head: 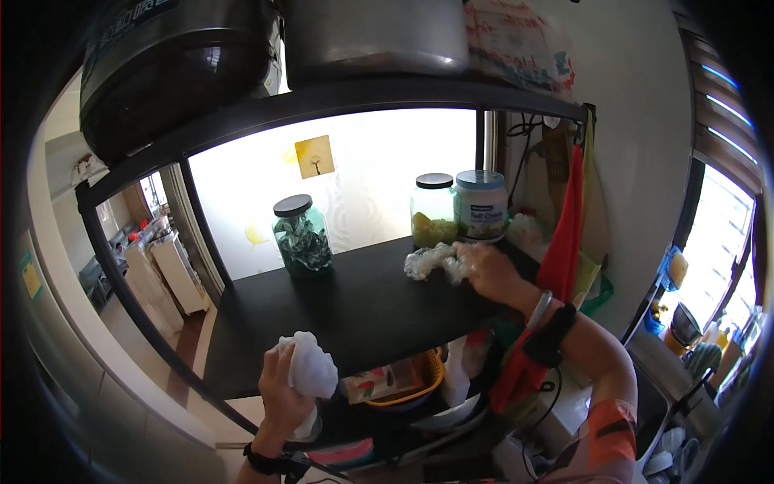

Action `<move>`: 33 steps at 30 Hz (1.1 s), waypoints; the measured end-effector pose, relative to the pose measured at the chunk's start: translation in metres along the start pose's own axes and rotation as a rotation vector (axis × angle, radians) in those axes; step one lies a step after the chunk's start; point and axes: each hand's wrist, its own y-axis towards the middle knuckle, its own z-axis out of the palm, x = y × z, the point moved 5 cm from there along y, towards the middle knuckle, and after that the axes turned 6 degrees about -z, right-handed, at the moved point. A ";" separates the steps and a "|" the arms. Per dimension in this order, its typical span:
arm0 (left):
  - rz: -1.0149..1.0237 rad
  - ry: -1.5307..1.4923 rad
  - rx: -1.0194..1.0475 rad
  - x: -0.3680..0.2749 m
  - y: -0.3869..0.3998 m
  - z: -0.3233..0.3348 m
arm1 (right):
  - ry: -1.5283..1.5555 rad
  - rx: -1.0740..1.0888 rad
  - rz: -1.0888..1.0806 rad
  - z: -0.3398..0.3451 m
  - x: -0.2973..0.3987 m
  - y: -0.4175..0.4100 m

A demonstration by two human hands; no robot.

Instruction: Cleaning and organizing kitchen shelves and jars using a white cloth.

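Note:
A bunched white cloth (311, 366) is gripped in my left hand (281, 387), in front of the shelf's near edge. Over the right part of the black shelf board (363, 308), my right hand (494, 275) has its fingers on crumpled clear plastic (429, 261). Just behind that plastic stands a greenish clear jar (434, 212) with a dark lid and yellowish contents. A white tub (482, 206) with a blue lid is beside it. Farther left, another greenish jar (302, 239) holds crumpled dark material under a black lid.
Large metal containers (375, 42) and a printed plastic bag (520, 48) sit on the upper shelf. A red cloth (561, 230) hangs by the right post. Below the board is a yellow basket (432, 378) with packets. A black post (136, 314) runs along the left.

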 end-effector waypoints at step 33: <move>-0.293 0.471 0.298 0.006 0.021 0.019 | 0.358 -0.334 0.357 -0.074 -0.108 -0.072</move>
